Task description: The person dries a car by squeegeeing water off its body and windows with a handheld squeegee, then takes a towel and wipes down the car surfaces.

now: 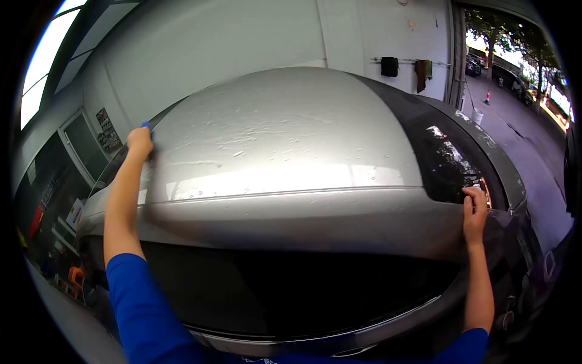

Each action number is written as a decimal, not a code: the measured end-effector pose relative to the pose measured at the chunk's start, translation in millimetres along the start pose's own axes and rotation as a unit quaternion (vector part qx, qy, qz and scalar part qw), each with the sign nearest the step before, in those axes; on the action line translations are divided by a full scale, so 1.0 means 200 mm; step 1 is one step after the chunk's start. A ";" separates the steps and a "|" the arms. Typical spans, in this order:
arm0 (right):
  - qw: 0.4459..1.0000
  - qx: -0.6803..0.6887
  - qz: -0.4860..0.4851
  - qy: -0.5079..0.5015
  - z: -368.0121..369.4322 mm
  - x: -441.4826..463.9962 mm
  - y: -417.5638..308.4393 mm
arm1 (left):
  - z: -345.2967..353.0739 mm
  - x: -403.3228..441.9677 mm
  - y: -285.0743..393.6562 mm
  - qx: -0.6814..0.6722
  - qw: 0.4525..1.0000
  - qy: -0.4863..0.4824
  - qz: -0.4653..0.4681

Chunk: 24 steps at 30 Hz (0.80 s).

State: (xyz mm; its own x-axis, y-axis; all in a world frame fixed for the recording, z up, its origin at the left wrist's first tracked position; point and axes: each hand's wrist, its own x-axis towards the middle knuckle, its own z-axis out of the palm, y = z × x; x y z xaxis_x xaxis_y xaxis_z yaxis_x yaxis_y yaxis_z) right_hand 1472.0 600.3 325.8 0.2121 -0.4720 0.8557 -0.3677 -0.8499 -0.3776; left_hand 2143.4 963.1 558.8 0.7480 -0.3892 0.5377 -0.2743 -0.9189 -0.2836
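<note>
A silver car roof [291, 145] with scattered water drops and streaks fills the middle of the view. At its left end, my left hand [140, 141] is closed round a small blue object [145, 125], of which only a bit shows. My right hand [476, 203] rests at the roof's right edge, beside the dark rear window [451, 164], with its fingers bent; whether it holds anything is hidden. Below the roof edge lies the dark side window [291, 291].
Cloths [390, 67] hang from a rail on the white wall [242, 36]. A bucket [478, 115] stands near the open doorway at the right, with a traffic cone [487, 97] outside. An orange stool [76, 277] is at the lower left, near a glass door [85, 145].
</note>
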 end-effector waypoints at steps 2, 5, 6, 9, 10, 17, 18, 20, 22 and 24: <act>1.000 0.010 0.012 0.005 0.01 -0.04 -0.01 | -0.15 0.06 0.68 -0.059 0.985 0.062 0.151; 0.999 0.032 0.005 -0.013 -0.03 -0.04 0.05 | -0.58 -0.37 1.53 -0.222 0.894 0.130 0.366; 0.999 0.016 -0.027 -0.015 -0.06 -0.07 0.10 | -0.71 -0.57 1.65 -0.254 0.837 0.147 0.461; 0.997 -0.023 -0.074 -0.023 -0.16 -0.13 0.30 | -0.83 -0.90 1.55 -0.276 0.724 0.249 0.581; 0.997 -0.007 -0.072 -0.015 -0.17 -0.16 0.38 | -0.82 -0.88 1.38 -0.250 0.728 0.310 0.558; 0.997 0.004 -0.080 0.021 -0.15 -0.20 0.41 | -0.29 -0.75 -0.30 0.103 0.993 0.033 -0.053; 0.996 0.009 -0.086 0.030 -0.14 -0.19 0.42 | -0.32 -0.83 -0.25 0.087 0.995 0.007 -0.047; 0.996 0.014 -0.081 0.032 -0.13 -0.20 0.42 | -0.44 -1.01 0.12 0.006 0.997 0.077 -0.020; 0.996 0.020 -0.080 0.031 -0.13 -0.20 0.42 | -0.66 -1.19 0.63 -0.123 0.982 0.121 0.075; 0.996 0.027 -0.082 0.026 -0.15 -0.20 0.43 | -0.97 -1.49 1.18 -0.183 0.945 0.146 0.229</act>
State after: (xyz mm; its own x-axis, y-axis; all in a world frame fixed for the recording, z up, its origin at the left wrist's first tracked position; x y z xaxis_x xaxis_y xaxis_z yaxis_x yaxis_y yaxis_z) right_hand 1405.3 553.1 268.7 0.2172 -0.3133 0.9245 -0.2829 -0.9266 -0.2476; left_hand 1738.2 849.5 484.6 0.3157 -0.7035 0.6368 -0.7600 -0.5893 -0.2742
